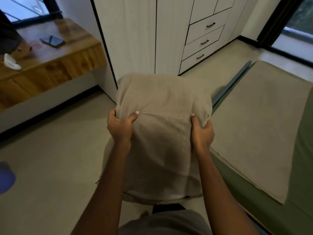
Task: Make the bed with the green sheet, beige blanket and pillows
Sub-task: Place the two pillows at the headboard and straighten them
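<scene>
Pillow (162, 126), plump and roughly rectangular in a soft beige-grey cloth cover, is being held up in the air in front of the person's body, over the floor (50, 158) and just beside the bed (288, 217). It is being gripped at both side edges. The left hand (121, 128) is being kept curled round the left edge, with its thumb pressed across the front, and the cloth is being bunched into creases there. The right hand (202, 133) is being kept wrapped round the right edge in the same way, thumb on the front and fingers behind.

The green sheet (304, 150) is being shown stretched smooth over the bed. The beige blanket (259, 119) is lying flat on it as a long rectangle with a stitched hem. A slim blue-grey bar (233, 82) is being seen along the blanket's far edge; whether it is a pole or a rail cannot be told.

Behind the pillow, a white wardrobe (135, 39) with ribbed doors is being shown, its three drawers (205, 39) fitted with dark bar handles. To the left, a glossy wooden surface (55, 53) with a panelled front is carrying a dark phone (52, 41), lying flat, and a small white object (11, 62) whose markings are too blurred to be read. A rounded blue shape (6, 177) is being cut off at the left edge of the floor.
</scene>
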